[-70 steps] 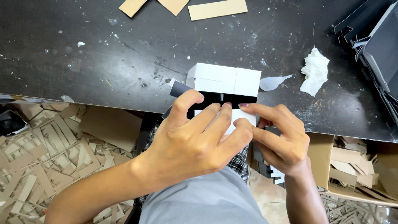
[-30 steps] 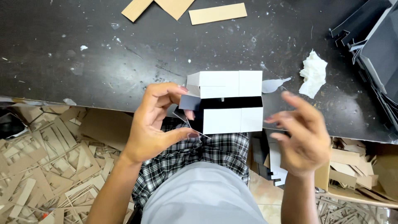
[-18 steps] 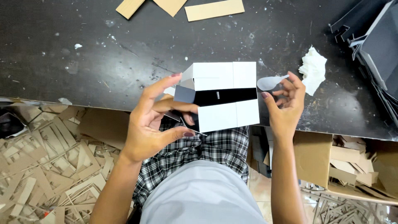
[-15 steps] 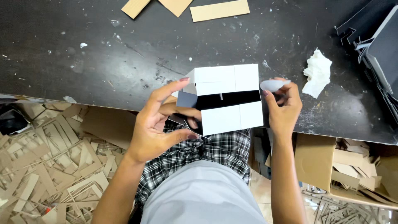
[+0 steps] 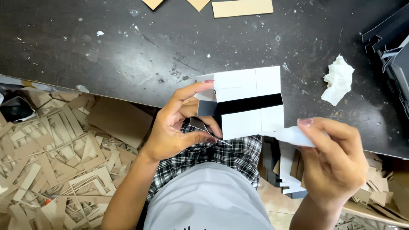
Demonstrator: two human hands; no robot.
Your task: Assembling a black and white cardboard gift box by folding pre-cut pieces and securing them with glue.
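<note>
1 white box point(image 5: 249, 102) w/ black band, held just above the table's near edge. 1 crumpled white tissue point(image 5: 338, 79) toward the table's right edge, 3 tan card pieces point(image 5: 242, 7) along the far edge. Left hand point(image 5: 179, 125): grip closed on the box's left end, index finger on top, thumb below. Right hand point(image 5: 334, 159): grip narrow, pinching 1 white paper strip point(image 5: 294, 136) at the box's lower right corner.

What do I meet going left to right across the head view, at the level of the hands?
Cardboard scraps on the floor → left hand → white box with a black band → right hand, pinching a white strip → brown carton at the right edge.
</note>
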